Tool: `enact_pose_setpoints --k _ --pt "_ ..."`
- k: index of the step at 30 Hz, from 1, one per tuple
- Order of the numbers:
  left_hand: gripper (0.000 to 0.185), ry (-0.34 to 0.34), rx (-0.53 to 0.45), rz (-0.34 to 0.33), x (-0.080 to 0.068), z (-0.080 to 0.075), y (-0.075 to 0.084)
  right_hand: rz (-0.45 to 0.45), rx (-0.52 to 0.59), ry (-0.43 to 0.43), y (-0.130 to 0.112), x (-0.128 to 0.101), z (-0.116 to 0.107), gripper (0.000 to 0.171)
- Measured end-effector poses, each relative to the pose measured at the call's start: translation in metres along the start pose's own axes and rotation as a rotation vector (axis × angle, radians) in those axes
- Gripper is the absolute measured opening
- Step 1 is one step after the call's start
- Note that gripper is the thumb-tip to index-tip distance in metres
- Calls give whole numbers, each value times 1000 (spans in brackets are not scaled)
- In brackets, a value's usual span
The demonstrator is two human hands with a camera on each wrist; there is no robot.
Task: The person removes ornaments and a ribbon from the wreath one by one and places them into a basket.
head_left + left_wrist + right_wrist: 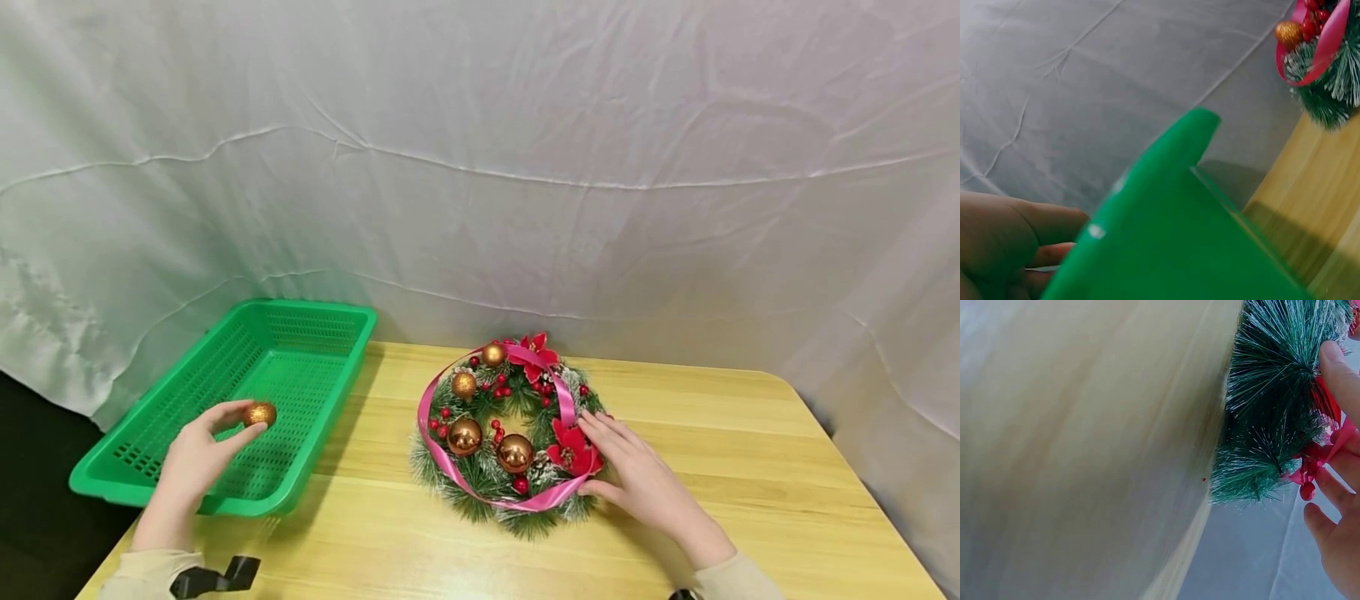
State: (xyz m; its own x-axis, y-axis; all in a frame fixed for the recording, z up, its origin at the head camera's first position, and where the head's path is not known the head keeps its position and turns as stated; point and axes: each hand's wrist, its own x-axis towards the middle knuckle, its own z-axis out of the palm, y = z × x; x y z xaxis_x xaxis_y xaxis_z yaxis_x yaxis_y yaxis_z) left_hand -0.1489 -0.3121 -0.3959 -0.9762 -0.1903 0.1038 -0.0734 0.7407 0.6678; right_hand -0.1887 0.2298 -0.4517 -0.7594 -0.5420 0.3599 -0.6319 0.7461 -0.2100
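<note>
A Christmas wreath of green needles, gold baubles, red flowers and a pink ribbon lies on the wooden table. My right hand rests on the wreath's right side with fingers straight, fingertips touching the needles and a red flower. My left hand pinches a small glittery gold bauble between thumb and fingers, held over the green plastic basket. In the left wrist view the basket fills the foreground and the wreath shows at the top right.
The basket sits at the table's left edge and partly overhangs it. A white cloth backdrop hangs behind the table. Bare tabletop lies to the right of the wreath and in front of it.
</note>
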Motion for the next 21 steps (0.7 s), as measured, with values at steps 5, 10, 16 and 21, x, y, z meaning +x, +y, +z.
enact_pose_setpoints --k 5,10,16,21 --pt "57 -36 98 35 4 1 -5 -4 0 4 0 1 -1 93" --pt "55 -48 111 40 5 3 -5 -11 1 9 -1 2 -2 93" --pt "56 -57 99 43 5 4 -6 -9 1 6 -1 2 -1 93" --pt "57 -68 79 39 7 3 -7 -2 -4 5 -1 1 0 93"
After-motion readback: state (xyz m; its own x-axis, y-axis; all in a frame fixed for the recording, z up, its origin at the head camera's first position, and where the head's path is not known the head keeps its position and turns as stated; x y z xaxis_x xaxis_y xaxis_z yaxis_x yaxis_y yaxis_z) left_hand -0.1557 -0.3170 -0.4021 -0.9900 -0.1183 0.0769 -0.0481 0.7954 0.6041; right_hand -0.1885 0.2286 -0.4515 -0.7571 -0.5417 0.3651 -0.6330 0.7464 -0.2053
